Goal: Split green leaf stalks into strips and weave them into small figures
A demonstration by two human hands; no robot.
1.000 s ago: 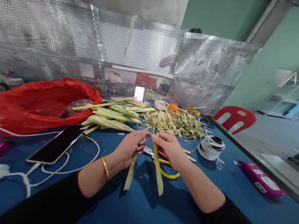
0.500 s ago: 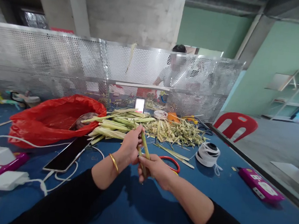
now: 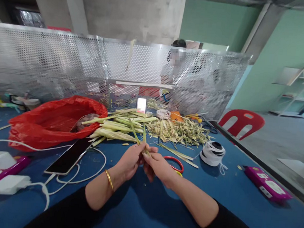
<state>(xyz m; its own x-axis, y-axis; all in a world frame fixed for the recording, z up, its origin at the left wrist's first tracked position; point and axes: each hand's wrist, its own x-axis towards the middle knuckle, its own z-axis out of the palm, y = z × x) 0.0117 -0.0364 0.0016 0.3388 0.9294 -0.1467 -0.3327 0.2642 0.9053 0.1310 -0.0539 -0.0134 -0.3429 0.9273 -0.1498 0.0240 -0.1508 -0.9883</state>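
Both my hands meet over the middle of the blue table, closed on thin green plant strips [image 3: 144,133]. My left hand [image 3: 132,160], with a gold bangle at the wrist, pinches the strips from the left. From the right, my right hand [image 3: 158,167] grips their lower part, thumb on top. The strips' tips spread upward, and their lower ends are hidden by my fingers. Just beyond lies a bundle of pale green stalks [image 3: 118,129]. A heap of dry trimmings [image 3: 179,131] spreads beside it. Red-handled scissors [image 3: 175,163] lie partly behind my right wrist.
At left are a red plastic bag [image 3: 57,119], a phone [image 3: 68,158] and white charging cables. A spool of white cord [image 3: 212,154] and a purple packet [image 3: 267,184] lie to the right. Behind a perforated metal screen [image 3: 73,60] sits a person.
My hands have come lower and closer together. The strips, earlier slanting down between separated grips, now point upward with their tips spread apart.
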